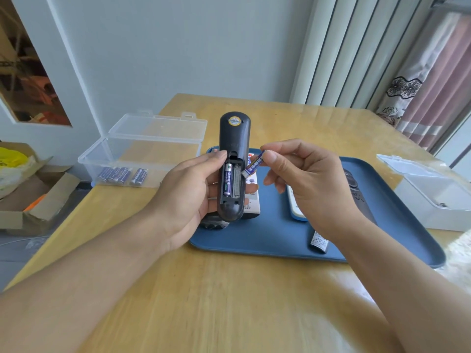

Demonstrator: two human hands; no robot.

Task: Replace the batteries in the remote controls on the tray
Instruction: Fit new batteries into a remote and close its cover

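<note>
Above the blue plastic tray (267, 240), the left hand (188, 189) grips a black oblong remote control (233, 146) upright, back open, one blue battery (228, 180) seated in its left slot. Just beside it, the right hand (305, 179) pinches a second blue cylindrical battery (254, 164), tilted, its lower end near the empty slot.

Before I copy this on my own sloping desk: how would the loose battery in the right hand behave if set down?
The battery is a smooth cylinder, so it would probably roll. It looks rigid and small, pinched easily by the right hand. Its glossy wrap may be slippery.
</note>
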